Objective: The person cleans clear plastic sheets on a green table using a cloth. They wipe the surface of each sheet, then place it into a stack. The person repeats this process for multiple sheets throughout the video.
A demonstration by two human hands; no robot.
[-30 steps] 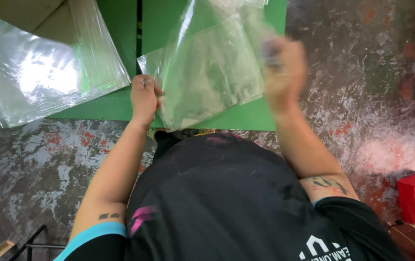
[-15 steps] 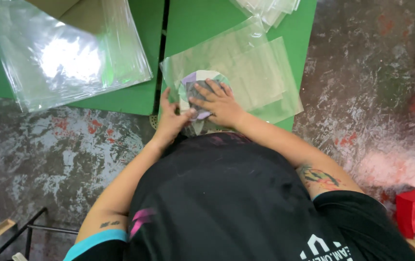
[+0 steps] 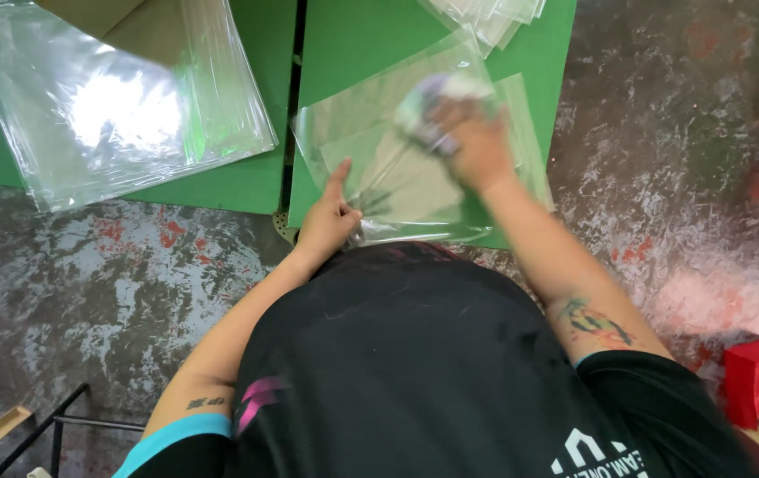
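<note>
Clear plastic bag [image 3: 415, 181], flat and rectangular, lies on the near edge of the right green table [image 3: 371, 44], just beyond the person's black shirt [image 3: 415, 372]; its long axis runs roughly near-left to far-right, tilted against the table edge, and which end is the mouth I cannot tell. At the bag's near-left corner the left hand [image 3: 328, 221] rests on the film, index finger stretched out far-ward and the other fingers curled, pinning that corner down. Farther in, the right hand [image 3: 468, 142] is blurred; it seems closed around a small pale, round bundle [image 3: 433, 102] with purple and green tints, set against the far part of the bag, though whether the bundle is inside the film or on top of it cannot be told. Judging from this, the filling of this 1 bag looks under way rather than finished: the bag is flat and unsealed-looking. To the left, on the second green table [image 3: 238, 186], sits a thick stack of large clear plastic sheets [image 3: 123, 106], and at the far edge another small stack of clear bags [image 3: 490, 13].
</note>
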